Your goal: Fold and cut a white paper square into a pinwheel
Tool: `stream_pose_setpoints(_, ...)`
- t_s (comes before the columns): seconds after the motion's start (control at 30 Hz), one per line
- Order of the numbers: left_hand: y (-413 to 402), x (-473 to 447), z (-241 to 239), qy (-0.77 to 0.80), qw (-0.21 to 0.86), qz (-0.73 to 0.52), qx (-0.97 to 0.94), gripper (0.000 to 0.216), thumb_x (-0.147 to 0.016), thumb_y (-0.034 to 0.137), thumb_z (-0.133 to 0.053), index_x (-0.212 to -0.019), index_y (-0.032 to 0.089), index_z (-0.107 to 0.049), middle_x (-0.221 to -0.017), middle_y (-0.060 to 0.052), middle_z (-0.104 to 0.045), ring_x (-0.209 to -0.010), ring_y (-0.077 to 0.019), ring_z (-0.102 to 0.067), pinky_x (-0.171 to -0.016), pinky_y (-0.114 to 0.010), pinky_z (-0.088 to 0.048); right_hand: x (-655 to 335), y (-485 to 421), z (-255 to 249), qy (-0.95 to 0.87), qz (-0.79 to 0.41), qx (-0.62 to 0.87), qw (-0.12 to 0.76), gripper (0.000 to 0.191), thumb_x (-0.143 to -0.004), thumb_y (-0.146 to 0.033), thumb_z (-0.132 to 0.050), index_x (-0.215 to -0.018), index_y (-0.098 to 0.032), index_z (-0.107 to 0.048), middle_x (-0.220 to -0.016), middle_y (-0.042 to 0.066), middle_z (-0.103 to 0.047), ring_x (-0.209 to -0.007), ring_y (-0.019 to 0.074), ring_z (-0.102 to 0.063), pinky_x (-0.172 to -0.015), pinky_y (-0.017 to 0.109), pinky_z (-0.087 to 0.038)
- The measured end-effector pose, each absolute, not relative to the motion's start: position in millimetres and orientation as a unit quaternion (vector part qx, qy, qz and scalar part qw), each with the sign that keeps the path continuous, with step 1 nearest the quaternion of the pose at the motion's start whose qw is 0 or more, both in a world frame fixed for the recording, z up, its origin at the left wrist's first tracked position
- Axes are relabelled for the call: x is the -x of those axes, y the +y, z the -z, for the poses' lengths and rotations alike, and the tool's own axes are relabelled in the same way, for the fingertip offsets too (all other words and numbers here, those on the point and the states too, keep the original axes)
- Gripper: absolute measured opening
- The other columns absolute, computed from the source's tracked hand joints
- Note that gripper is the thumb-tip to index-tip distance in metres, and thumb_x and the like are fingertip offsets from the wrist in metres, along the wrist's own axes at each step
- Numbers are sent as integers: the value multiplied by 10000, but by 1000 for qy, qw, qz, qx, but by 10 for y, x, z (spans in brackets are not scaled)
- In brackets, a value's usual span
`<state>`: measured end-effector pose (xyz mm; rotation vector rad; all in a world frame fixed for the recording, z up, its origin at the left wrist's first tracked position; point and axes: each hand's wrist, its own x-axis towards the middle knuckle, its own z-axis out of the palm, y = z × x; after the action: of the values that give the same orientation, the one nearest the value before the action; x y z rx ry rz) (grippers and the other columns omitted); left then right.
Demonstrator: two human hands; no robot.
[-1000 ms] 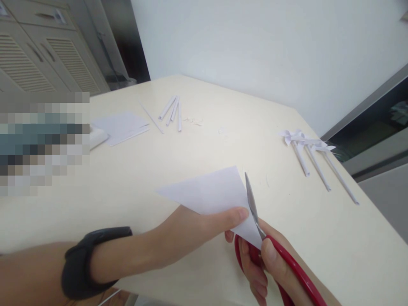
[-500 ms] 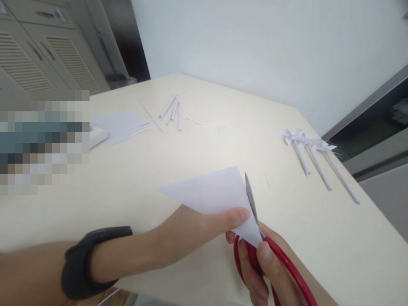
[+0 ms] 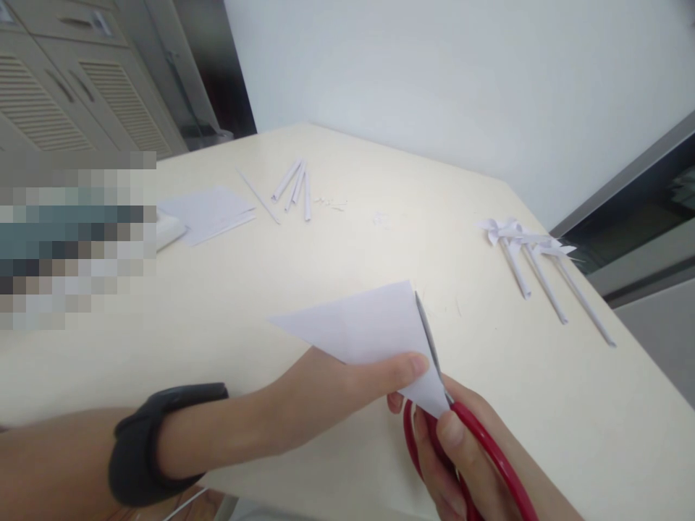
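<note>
A white sheet of paper folded into a triangle (image 3: 358, 322) is pinched in my left hand (image 3: 347, 387), thumb on top and fingers underneath. My right hand (image 3: 461, 456) grips red-handled scissors (image 3: 499, 449). Their metal blade lies along the paper's right edge, from the lower corner near my right thumb up to the top corner. Part of the blades is hidden behind the paper. A black band circles my left wrist.
Finished paper pinwheels (image 3: 529, 250) lie on the right of the table (image 3: 337, 268). Several rolled paper sticks (image 3: 296, 189) and small scraps (image 3: 331, 202) are at the back, with a paper stack (image 3: 203, 210) at the left. A blurred-out patch covers the far left.
The scissor blades have drawn closer together along the paper's right edge. Paper and both hands have shifted very slightly to the right.
</note>
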<state>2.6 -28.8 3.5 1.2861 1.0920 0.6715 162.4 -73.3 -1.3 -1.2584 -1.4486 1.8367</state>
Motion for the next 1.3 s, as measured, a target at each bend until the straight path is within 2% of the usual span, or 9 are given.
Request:
stream_pose_setpoints(0.2,-269,41,-84,461,636,-242,-570,277,-784,362,-568,-560,199,-582,-601,46,-619,-651,-143,-597,-661,-205,-454,-1633,-770,37,-503,-688,470,230,479,-852,-631,-357,-996,-203,-517,-447,-91,-235,-371,84,-255,-361,207,-216)
stream_pose_setpoints(0.4,-235,61,-23,401,663,-221,-592,181,-806,332,-561,-736,200,-664,-726,17,-687,-708,-160,-635,-681,-249,-482,-1762,-640,94,-563,-587,510,281,431,-891,-560,-340,-652,-218,-448,-408,-43,-415,-376,109,-408,-433,247,-358)
stream_pose_setpoints(0.53,-152,56,34,291,684,-200,-638,170,-826,201,-517,-864,204,-683,-842,3,-699,-857,-172,-638,-813,-273,-458,-1930,-428,100,-574,-534,566,254,258,-882,-393,-467,-702,-226,-389,-517,-58,-490,-432,102,-430,-436,230,-352)
stream_pose_setpoints(0.63,-100,52,70,218,721,-170,-635,226,-830,145,-487,-957,215,-661,-869,1,-694,-908,-173,-630,-851,-290,-445,-2057,-306,90,-644,-391,622,212,80,-862,-287,-477,-805,-232,-464,-686,-27,-587,-550,122,-496,-496,243,-380)
stream_pose_setpoints(0.7,-85,51,93,207,726,-146,-640,221,-831,151,-497,-970,223,-654,-826,5,-696,-911,-172,-628,-853,-290,-438,-2107,-263,113,-684,-276,653,170,81,-852,-291,-472,-813,-228,-505,-708,-11,-591,-564,137,-502,-489,258,-366)
stream_pose_setpoints(0.83,-90,43,130,206,744,-105,-627,234,-823,181,-538,-1028,244,-632,-746,30,-686,-737,-142,-645,-769,-268,-462,-2109,-237,207,-739,-148,645,126,69,-800,-239,-508,-819,-208,-567,-826,32,-597,-690,173,-554,-566,288,-406)
stream_pose_setpoints(0.93,-96,29,142,221,757,-95,-608,163,-832,212,-533,-940,219,-655,-687,33,-665,-622,-122,-619,-689,-254,-480,-2093,-244,246,-759,-145,622,127,199,-785,-183,-508,-962,-211,-594,-956,62,-581,-851,204,-569,-687,312,-445)
stream_pose_setpoints(1.07,-87,17,137,240,753,-68,-609,165,-835,283,-545,-792,187,-672,-615,23,-617,-543,-108,-570,-562,-215,-469,-2113,-269,228,-767,-177,604,126,252,-818,-216,-498,-1055,-231,-581,-1012,66,-562,-897,205,-566,-722,313,-459)
stream_pose_setpoints(1.3,-38,13,224,201,768,-67,-604,617,-835,644,-332,-836,144,-694,-601,-48,-616,-467,-119,-536,-433,-209,-416,-2098,-286,146,-755,-189,599,189,230,-909,-327,-422,-909,-206,-618,-964,57,-577,-870,200,-555,-724,331,-419)
